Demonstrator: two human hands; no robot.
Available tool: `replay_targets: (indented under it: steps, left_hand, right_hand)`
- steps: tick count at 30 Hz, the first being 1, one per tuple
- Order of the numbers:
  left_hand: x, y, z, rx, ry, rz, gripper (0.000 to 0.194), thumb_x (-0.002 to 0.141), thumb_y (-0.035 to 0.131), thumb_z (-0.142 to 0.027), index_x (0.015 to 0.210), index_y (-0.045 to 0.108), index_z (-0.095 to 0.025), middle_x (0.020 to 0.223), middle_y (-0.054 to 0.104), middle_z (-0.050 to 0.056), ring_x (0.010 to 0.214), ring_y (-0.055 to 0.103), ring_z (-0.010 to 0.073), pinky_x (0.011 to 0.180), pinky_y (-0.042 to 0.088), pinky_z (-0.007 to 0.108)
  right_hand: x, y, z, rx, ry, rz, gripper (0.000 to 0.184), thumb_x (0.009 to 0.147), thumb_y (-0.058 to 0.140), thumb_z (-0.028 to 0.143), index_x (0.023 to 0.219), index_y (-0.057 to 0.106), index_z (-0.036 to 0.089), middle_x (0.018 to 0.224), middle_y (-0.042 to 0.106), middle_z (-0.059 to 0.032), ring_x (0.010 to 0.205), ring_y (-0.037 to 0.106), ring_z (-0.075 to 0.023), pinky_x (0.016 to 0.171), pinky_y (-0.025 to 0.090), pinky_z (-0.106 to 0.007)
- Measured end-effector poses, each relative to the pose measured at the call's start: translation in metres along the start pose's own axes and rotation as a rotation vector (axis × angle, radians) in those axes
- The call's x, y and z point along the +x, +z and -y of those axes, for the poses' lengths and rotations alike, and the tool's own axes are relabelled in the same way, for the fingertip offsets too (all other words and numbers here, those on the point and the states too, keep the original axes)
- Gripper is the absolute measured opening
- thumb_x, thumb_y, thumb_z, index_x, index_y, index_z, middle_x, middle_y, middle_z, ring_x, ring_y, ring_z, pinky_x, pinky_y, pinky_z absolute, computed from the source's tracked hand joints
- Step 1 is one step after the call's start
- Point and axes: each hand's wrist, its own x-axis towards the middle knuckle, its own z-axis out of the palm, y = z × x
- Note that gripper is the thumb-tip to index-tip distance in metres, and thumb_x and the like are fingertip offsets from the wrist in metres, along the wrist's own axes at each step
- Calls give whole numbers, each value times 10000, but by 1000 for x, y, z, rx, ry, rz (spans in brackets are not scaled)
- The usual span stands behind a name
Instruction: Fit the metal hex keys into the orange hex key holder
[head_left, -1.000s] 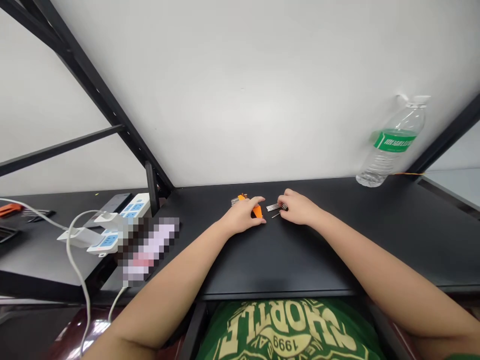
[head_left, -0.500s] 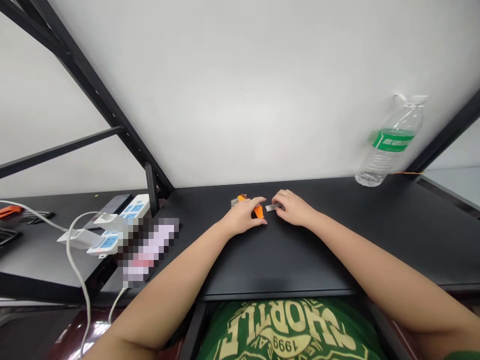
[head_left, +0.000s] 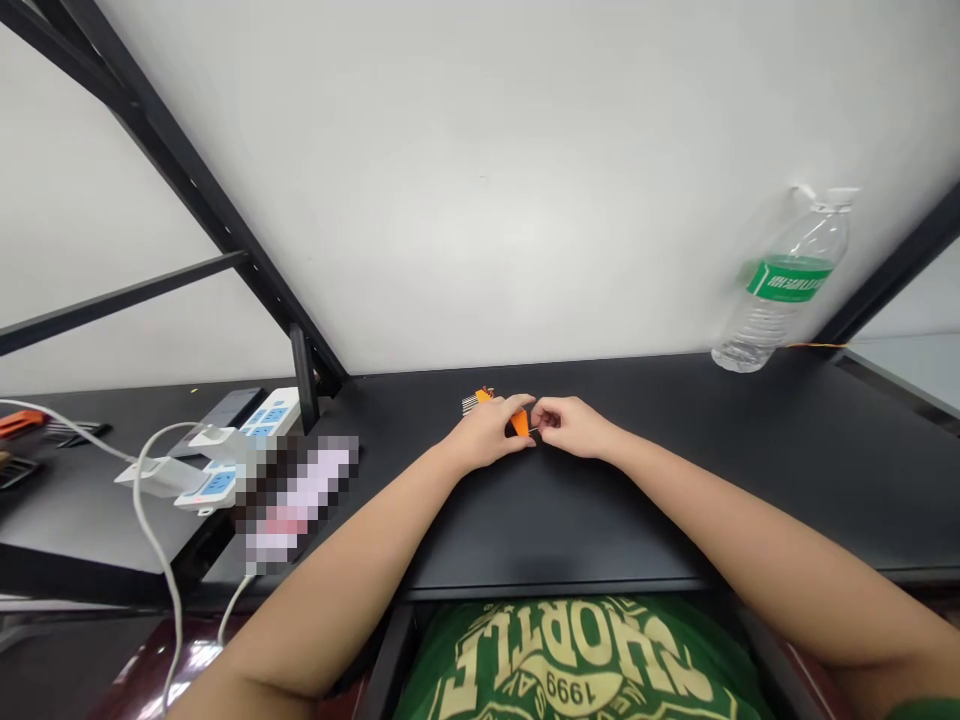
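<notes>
My left hand grips a small orange holder on the black tabletop, thumb below and fingers above it. Out of its far left end stick several thin metal rods, which look like hex keys. Close against the holder's right end is my right hand, its fingers curled into a pinch. A short piece of a thin metal rod shows between these fingertips and the holder. The rest of what the right hand holds is hidden by its fingers.
A clear plastic bottle with a green label stands by the wall at right. On the left lie a power strip with plugged-in chargers, a white cable and a blurred-out item. Black frame bars rise there.
My right hand has moved slightly left and turned, now meeting the holder's end. The bunch of metal rods that showed at its fingertips is out of sight. My left hand has stayed put.
</notes>
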Motion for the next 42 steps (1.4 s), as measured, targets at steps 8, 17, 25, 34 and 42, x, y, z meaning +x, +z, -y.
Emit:
replay_targets:
  steps: [8, 17, 25, 34, 42]
  left_hand:
    - [1, 2, 4, 61, -32, 31, 666, 808, 732, -504, 1397, 521, -279, 1077, 691, 53, 994, 658, 241, 887, 516, 350]
    - [1, -3, 9, 67, -66, 9, 608, 812, 736, -454, 1362, 549, -274, 1121, 698, 42, 1004, 650, 233, 915, 509, 350]
    - [0, -1, 8, 43, -56, 40, 650, 818, 734, -468, 1399, 513, -280, 1217, 681, 51, 1097, 634, 249, 948, 504, 362]
    - [0, 1, 9, 23, -57, 42, 686, 810, 741, -477, 1421, 495, -284, 1212, 675, 53, 1108, 633, 247, 990, 497, 375]
    - [0, 1, 6, -21, 21, 6, 663, 811, 764, -439, 1399, 503, -275, 1301, 664, 39, 1147, 635, 236, 999, 496, 353]
  right_hand:
    - [0, -15, 1, -142, 141, -14, 126, 718, 564, 160, 797, 636, 227, 742, 650, 25, 623, 554, -127, 572, 417, -237]
    - [1, -21, -2, -314, 151, -9, 101, 744, 583, 139, 779, 636, 217, 759, 670, 17, 677, 592, -134, 624, 417, -238]
    - [-1, -23, -11, -643, -27, -41, 236, 832, 640, 274, 1063, 677, 244, 1142, 639, -79, 1035, 577, -246, 862, 436, -342]
    - [6, -11, -22, -632, -21, -82, 308, 855, 541, 131, 1140, 626, 213, 1172, 632, -97, 1075, 552, -257, 874, 419, -376]
    - [-1, -5, -3, -205, -209, -11, 127, 845, 563, 151, 927, 640, 208, 956, 657, -28, 806, 595, -153, 733, 465, -280]
